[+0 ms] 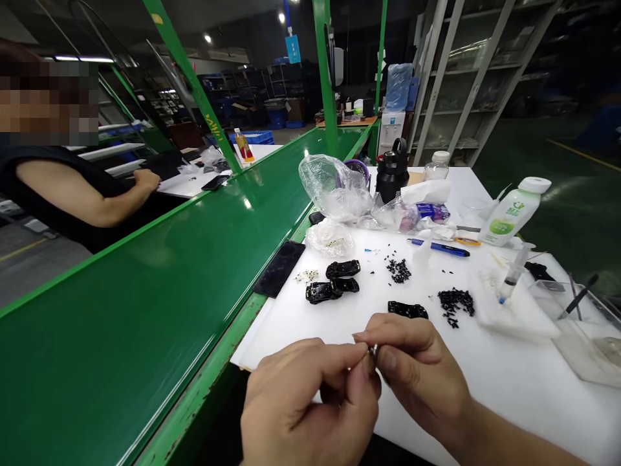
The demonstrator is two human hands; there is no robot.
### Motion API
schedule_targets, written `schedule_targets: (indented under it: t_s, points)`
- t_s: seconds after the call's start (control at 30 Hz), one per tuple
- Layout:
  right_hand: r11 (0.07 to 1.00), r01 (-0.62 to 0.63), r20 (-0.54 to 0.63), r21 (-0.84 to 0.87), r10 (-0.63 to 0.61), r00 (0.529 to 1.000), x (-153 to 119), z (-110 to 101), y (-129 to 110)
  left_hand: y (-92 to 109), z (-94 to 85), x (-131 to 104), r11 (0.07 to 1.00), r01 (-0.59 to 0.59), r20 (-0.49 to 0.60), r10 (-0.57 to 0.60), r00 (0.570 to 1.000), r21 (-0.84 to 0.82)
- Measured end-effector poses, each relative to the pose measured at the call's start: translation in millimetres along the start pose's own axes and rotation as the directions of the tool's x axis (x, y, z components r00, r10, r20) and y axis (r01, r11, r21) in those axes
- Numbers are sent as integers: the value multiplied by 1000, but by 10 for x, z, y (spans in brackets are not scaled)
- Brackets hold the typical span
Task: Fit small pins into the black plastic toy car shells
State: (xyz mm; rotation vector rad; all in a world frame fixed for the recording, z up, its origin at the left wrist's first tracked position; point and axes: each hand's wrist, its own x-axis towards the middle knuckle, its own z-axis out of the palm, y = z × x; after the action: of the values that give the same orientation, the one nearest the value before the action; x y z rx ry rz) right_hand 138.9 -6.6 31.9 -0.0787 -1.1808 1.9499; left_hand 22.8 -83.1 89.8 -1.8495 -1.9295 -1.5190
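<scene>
Overhead, strip lights glow in a dim factory hall with grey metal shelving behind, and a glossy green conveyor belt point(160, 278) runs along the left edge of a white desk point(509, 375). Smooth and matte, the desk top carries four small black plastic housings point(342, 268), shiny and elongated: three clustered near the belt, one point(407, 310) just beyond the hands. Two loose heaps of tiny black parts point(456, 301) lie right of the housings, and a little scatter of pale parts point(305, 276) sits between the housings and the belt. A flat black rectangular panel point(280, 267) overlaps the belt's edge. Farther from the belt stand a black flask point(392, 169), a white-and-green plastic bottle point(512, 212) lying tilted, crumpled clear plastic bags point(334, 188), a blue pen point(439, 248) and a clear syringe point(512, 275).

Both hands meet at the desk's near edge, right of the belt. The left hand point(305, 404) and right hand point(412, 366) each pinch with thumb and forefinger pressed together on one tiny metallic part point(372, 351), mostly hidden between the fingertips.

Across the belt, another person's bare arm point(97, 194) rests by a phone.
</scene>
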Motion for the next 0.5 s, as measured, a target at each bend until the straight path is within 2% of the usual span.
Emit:
schedule_targets:
  t_s: [0.2,0.33,0.5]
  points:
    - [992,-72,17,105,70,997,25,-2,-24,-5,23,-62,999,-17,39,19,999,-43]
    - [987,-107,14,117,106,994,40,-6,-33,-40,42,-79,998,-51,44,53,998,-47]
    - [988,-119,-30,99,123,992,34,-15,-2,-41,63,-78,998,-43,-20,44,999,37]
